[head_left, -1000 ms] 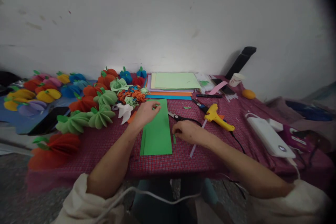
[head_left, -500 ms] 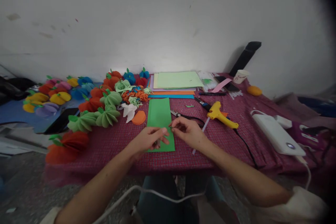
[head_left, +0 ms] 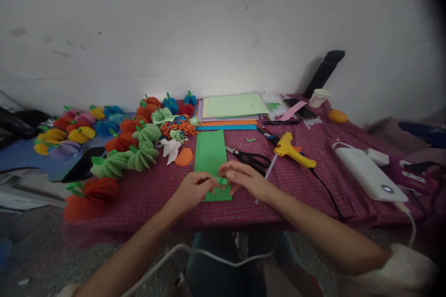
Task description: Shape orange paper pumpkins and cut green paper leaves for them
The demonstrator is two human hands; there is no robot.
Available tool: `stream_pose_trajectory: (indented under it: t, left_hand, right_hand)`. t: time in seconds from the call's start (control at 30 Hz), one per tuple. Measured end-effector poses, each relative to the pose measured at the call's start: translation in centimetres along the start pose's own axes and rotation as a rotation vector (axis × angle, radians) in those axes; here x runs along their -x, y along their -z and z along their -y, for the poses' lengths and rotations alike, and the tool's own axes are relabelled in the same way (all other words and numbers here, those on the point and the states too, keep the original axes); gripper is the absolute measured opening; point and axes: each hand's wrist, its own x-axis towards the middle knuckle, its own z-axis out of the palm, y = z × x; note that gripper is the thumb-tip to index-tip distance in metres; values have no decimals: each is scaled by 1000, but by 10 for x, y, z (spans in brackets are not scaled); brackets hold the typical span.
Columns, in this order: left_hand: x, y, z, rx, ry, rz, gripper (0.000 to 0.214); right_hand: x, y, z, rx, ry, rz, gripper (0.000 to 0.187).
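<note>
A long green paper sheet (head_left: 210,151) lies on the red checked tablecloth (head_left: 149,185) in front of me. My left hand (head_left: 192,190) and my right hand (head_left: 244,178) meet over its near end, fingertips pinched together on a small green paper piece (head_left: 220,180). Black scissors (head_left: 249,157) lie just right of the sheet, beyond my right hand. A yellow glue gun (head_left: 291,149) rests further right with its black cord trailing to the table edge.
Paper pumpkins (head_left: 118,148) in several colours crowd the left side. A stack of coloured sheets (head_left: 234,106) lies at the back. A white power bank (head_left: 368,172), a paper cup (head_left: 318,98), an orange fruit (head_left: 337,116) and a phone (head_left: 301,110) sit at the right.
My left hand came back from the far end of the green sheet to its near end. Both hands closed together on the small green piece. The view shifted slightly.
</note>
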Motion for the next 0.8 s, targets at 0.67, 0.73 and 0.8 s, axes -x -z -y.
stream_pose_trajectory:
  t: [0.67,0.73,0.8]
  left_hand:
    - [9,10,31,-223,-132,-249,23]
    - [9,12,39,-196,-123,-280,21]
    - [10,14,43,-182,-87,-291,20]
  right_hand:
    - [-16,-1,-15,86,-96,44,14]
    - [-16,-2,-16,123,-96,50,11]
    - [-17,-2,-17,178,-97,71,10]
